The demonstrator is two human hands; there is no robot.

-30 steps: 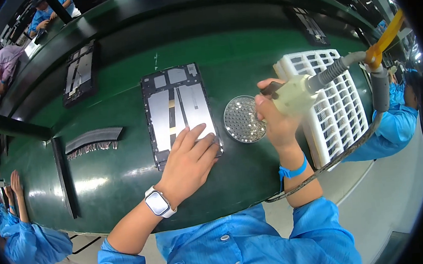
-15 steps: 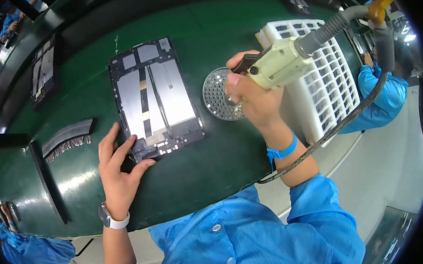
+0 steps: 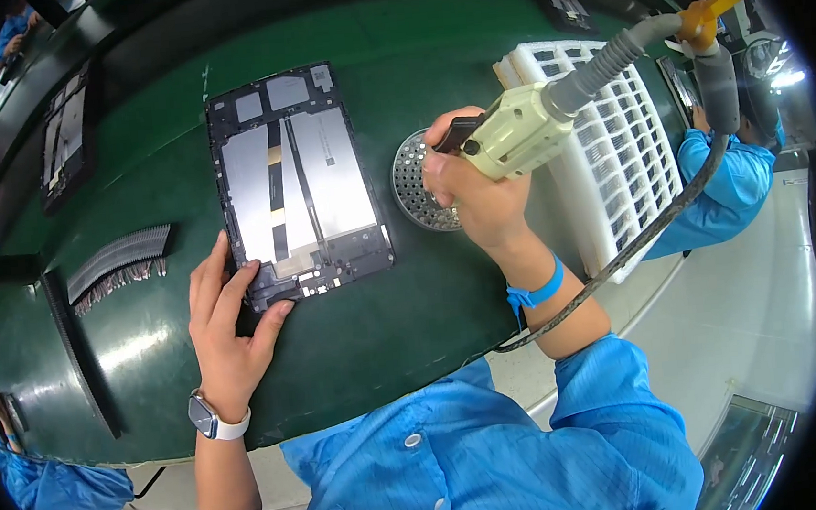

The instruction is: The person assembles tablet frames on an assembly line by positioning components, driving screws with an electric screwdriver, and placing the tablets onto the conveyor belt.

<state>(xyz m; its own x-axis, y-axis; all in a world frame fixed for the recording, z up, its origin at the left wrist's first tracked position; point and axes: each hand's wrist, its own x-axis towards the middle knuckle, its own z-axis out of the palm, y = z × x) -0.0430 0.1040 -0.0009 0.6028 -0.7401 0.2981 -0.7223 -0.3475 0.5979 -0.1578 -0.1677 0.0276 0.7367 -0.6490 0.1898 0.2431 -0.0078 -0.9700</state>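
Observation:
A tablet with its back off (image 3: 340, 179), showing silvery plates and dark ribbon cables, lies on the green bench. My left hand (image 3: 229, 317) grips its near left corner, fingers along the left side and thumb at the near edge. To the right, my right hand (image 3: 485, 196) is wrapped round a pale green electric screwdriver (image 3: 518, 131) with a black lever. Beneath that hand sits a round metal dish (image 3: 410, 183) with a pattern of holes, partly covered by the fingers. The screwdriver's tip is hidden behind my hand.
A white gridded foam tray (image 3: 601, 216) stands at the right, with the screwdriver's cable (image 3: 650, 226) crossing before it. At left lie a curved black strip of thin parts (image 3: 126, 258) and another tablet (image 3: 65, 138). A co-worker in blue (image 3: 724, 187) sits at the right.
My right hand and the screwdriver have shifted slightly left over the dish. My left hand keeps its hold on the tablet's corner. The whole view has moved a little.

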